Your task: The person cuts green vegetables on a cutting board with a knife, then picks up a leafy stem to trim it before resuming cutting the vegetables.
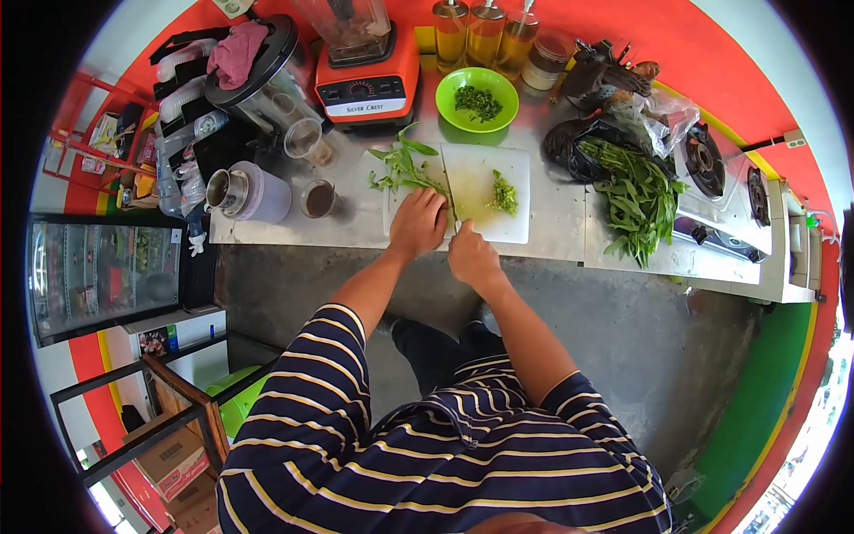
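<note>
shiny metal counter [553, 218] under white rectangular board [471, 165], red wall [411, 14] beyond; left hand [418, 221] holding leafy green stems [406, 165], right hand [474, 256] gripping slim knife [452, 191].

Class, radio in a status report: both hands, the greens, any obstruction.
Left hand at leafy greens on cutting board. Right hand gripping knife. Chopped greens right of knife. Nothing visibly in the way.

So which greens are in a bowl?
The dark chopped greens in the lime-green bowl; the sprigs and paler chopped pile lie on the cutting board, the big bunch by the black bag.
</note>
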### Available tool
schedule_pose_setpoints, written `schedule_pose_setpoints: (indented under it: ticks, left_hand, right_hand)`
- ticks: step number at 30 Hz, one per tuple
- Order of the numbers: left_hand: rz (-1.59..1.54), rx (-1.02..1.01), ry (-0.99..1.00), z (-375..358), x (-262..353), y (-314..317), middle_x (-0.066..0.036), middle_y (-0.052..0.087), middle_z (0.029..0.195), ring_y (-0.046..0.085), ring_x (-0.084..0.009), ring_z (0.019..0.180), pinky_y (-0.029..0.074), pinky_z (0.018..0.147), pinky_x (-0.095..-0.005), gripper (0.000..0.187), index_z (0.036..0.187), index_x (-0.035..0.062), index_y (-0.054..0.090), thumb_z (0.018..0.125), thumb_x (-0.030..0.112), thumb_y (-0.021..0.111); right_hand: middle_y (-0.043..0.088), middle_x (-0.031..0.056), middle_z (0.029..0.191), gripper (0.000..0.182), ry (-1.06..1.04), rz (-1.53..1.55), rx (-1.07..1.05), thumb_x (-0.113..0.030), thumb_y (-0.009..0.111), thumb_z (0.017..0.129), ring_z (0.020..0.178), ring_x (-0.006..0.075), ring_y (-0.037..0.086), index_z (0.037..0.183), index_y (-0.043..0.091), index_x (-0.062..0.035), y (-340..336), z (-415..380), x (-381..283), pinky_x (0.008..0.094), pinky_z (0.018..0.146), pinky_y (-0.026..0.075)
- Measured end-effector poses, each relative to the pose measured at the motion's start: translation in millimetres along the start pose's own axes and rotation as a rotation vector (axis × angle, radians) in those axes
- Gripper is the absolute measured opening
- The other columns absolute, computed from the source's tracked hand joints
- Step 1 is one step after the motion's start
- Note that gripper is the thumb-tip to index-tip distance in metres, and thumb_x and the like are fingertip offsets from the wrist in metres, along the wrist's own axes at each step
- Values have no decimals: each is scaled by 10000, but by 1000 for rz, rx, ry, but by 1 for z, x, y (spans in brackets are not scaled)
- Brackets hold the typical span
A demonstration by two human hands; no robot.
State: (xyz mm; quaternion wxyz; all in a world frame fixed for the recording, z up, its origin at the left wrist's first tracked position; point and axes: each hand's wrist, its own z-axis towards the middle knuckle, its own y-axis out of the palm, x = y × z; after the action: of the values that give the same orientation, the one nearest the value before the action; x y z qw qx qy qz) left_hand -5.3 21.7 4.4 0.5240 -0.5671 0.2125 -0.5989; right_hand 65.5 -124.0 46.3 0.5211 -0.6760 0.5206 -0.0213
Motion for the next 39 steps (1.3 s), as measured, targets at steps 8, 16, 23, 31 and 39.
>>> schedule_pose_setpoints:
  ticks: [8,16,23,31,39]
  left_hand:
    - [-35,41,3,1,3,-3,-111,570,944,550,-328,941,457,848,-443,117,961,55,592,858,101,622]
    - [-55,59,8,1,0,-2,-115,574,921,555,-340,921,458,827,-455,121,953,45,589,848,84,633]
    - [-87,52,14,1,-2,-2,-111,584,924,559,-333,920,458,822,-447,117,962,51,597,861,96,635]
    - [-150,33,-5,1,3,-6,-84,601,907,559,-322,916,448,794,-431,113,962,74,594,890,140,652]
    - [-317,131,-102,2,-8,2,-139,606,976,555,-355,961,452,840,-461,94,1010,36,556,958,112,569]
  right_hand:
    - [693,335,1010,336,37,4,14,-187,530,972,987,497,690,1168,412,59,15,-12,-1,535,892,550]
    - [693,339,987,329,1,20,-76,-196,515,984,969,494,696,1164,401,55,3,-2,4,550,872,555]
    - [693,340,968,339,3,31,48,-233,507,1007,951,499,698,1160,403,51,16,-2,-4,553,867,553]
    - [687,349,985,376,165,19,146,-295,509,1022,952,536,669,1183,428,34,5,-20,11,596,864,518]
    - [688,342,997,385,83,68,133,-336,504,1028,960,534,659,1173,453,17,12,-25,5,600,862,511]
